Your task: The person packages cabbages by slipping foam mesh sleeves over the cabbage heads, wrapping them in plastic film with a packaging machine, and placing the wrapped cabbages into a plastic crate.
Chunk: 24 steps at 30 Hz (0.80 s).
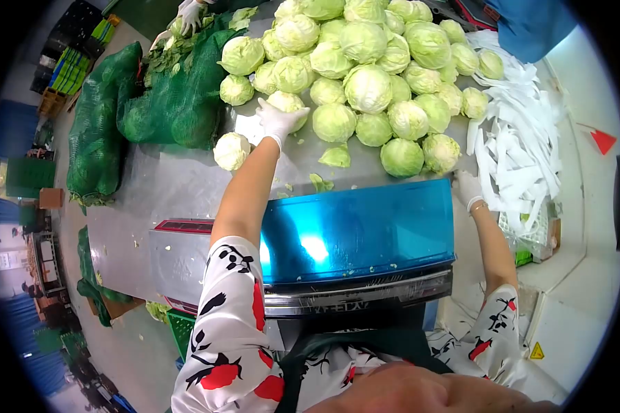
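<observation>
My left hand (275,122), in a white glove, reaches to the near left edge of a large heap of pale green cabbages (365,43). Its thumb and fingers are spread around one cabbage (286,102) and grip it. Left of that wrist lie a flat white piece (248,128) and a single cabbage (231,151). My right hand (468,188), also gloved, is at the right end of a shiny blue-topped machine (358,230), beside a pile of white strips (520,138). Its fingers look curled; what they hold, if anything, is too small to make out.
Green mesh sacks of cabbages (179,103) stand at the left of the grey table (127,227). Loose leaves (335,157) lie before the heap. Across the table, another person's gloved hand (189,14) is over leafy trimmings. A blue-clad person (534,27) is at the far right.
</observation>
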Each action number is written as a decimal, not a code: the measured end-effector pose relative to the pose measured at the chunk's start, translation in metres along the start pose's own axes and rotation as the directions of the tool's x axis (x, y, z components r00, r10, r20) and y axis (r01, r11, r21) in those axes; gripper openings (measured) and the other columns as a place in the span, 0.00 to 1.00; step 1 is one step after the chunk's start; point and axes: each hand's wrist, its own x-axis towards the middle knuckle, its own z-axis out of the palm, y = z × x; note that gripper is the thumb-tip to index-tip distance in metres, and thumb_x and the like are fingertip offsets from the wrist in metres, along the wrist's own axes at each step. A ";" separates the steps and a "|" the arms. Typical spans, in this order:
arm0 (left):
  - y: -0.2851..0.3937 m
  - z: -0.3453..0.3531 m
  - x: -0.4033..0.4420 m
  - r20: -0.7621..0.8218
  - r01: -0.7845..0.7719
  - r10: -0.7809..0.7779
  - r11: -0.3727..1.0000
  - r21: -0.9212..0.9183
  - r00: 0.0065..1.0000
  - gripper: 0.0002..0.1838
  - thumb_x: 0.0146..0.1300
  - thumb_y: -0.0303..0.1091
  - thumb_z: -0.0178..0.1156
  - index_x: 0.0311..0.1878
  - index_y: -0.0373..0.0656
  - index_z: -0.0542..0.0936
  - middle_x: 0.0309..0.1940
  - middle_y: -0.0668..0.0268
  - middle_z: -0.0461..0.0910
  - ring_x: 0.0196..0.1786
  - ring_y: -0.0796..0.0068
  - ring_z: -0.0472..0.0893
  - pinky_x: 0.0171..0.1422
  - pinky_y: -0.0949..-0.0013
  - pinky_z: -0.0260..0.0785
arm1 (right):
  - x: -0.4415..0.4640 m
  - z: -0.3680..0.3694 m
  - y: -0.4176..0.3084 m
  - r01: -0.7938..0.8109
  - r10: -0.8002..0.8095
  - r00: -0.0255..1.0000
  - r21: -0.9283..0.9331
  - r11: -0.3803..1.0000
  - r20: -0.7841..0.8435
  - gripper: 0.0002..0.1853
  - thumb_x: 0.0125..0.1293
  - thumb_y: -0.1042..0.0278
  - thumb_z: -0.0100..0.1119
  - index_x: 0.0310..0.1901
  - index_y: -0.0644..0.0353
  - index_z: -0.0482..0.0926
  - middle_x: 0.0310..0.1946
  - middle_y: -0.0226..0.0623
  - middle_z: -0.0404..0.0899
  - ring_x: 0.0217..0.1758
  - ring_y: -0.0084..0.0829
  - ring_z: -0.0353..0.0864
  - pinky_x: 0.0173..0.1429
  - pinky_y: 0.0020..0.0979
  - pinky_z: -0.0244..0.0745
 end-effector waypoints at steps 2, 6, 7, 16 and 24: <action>0.001 -0.004 -0.001 0.005 0.008 -0.008 1.000 -0.004 1.000 0.71 0.30 0.58 0.82 0.73 0.29 0.54 0.69 0.38 0.60 0.68 0.48 0.69 0.69 0.59 0.67 | 0.002 0.002 0.005 0.100 -0.097 0.995 -0.120 0.988 0.031 0.09 0.59 0.67 0.61 0.40 0.59 0.79 0.34 0.47 0.80 0.44 0.48 0.81 0.47 0.47 0.73; -0.053 0.014 0.040 0.025 0.109 -0.106 0.959 -0.261 0.994 0.57 0.38 0.58 0.79 0.68 0.35 0.64 0.62 0.46 0.71 0.60 0.52 0.77 0.62 0.56 0.74 | -0.008 -0.008 0.011 0.285 -0.291 0.947 -0.061 0.956 -0.138 0.09 0.60 0.67 0.62 0.40 0.58 0.76 0.31 0.45 0.78 0.39 0.48 0.80 0.46 0.47 0.73; -0.045 -0.009 0.026 0.200 0.220 -0.151 0.894 -0.391 0.968 0.55 0.41 0.58 0.78 0.67 0.35 0.65 0.60 0.48 0.73 0.58 0.53 0.78 0.60 0.57 0.75 | -0.012 -0.021 0.005 0.267 -0.280 0.935 -0.089 0.960 -0.218 0.09 0.60 0.66 0.62 0.40 0.58 0.75 0.31 0.45 0.78 0.38 0.48 0.80 0.45 0.47 0.73; 0.001 -0.172 -0.149 0.443 -0.076 0.350 0.846 -0.528 0.825 0.53 0.47 0.44 0.79 0.70 0.32 0.59 0.59 0.53 0.75 0.61 0.64 0.77 0.66 0.63 0.72 | -0.049 -0.159 -0.033 0.098 -0.125 0.733 -0.078 0.992 -0.668 0.14 0.68 0.75 0.52 0.54 0.55 0.77 0.47 0.42 0.81 0.47 0.40 0.82 0.50 0.38 0.77; 0.007 -0.176 -0.322 0.289 -0.691 0.683 0.717 -0.091 0.671 0.55 0.36 0.55 0.78 0.69 0.45 0.66 0.63 0.50 0.69 0.63 0.45 0.72 0.66 0.52 0.70 | -0.092 -0.261 -0.028 0.447 0.005 0.755 0.519 0.728 -0.656 0.22 0.72 0.73 0.44 0.65 0.71 0.69 0.60 0.53 0.74 0.63 0.41 0.75 0.69 0.35 0.67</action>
